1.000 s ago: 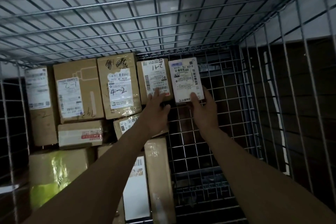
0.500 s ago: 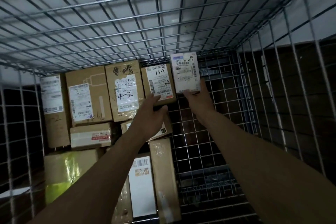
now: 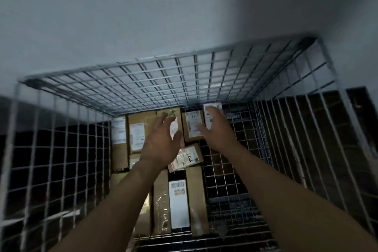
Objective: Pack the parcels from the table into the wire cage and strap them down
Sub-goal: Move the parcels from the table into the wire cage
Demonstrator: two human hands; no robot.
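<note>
On my remote head-camera feed, which is motion-blurred, I look down into a wire cage [image 3: 163,80] with two bare arms reaching in, the left forearm [image 3: 114,210] and the right forearm [image 3: 286,200] entering from the bottom edge. Nearest to me, between the arms, a slim white parcel [image 3: 179,203] lies flat on the cage floor between a taped brown box [image 3: 161,200] on its left and a long brown box [image 3: 197,200] on its right, all three packed side by side. Just beyond them a tilted labelled parcel [image 3: 186,157] lies askew. The left hand [image 3: 161,145] hangs above that parcel with its fingers spread and relaxed, grasping nothing. The right hand [image 3: 216,129] is farther in, fingers straight and splayed, holding nothing; I cannot tell whether its fingertips touch what is behind them. Behind the hands, upright cardboard boxes [image 3: 136,135] stand in a row against the cage's far side, labels facing me. At the right end of that row stands a small white parcel [image 3: 212,112], partly covered by the right hand. The right part of the cage floor is bare mesh. Beyond the cage rises a plain grey wall [image 3: 143,16].
</note>
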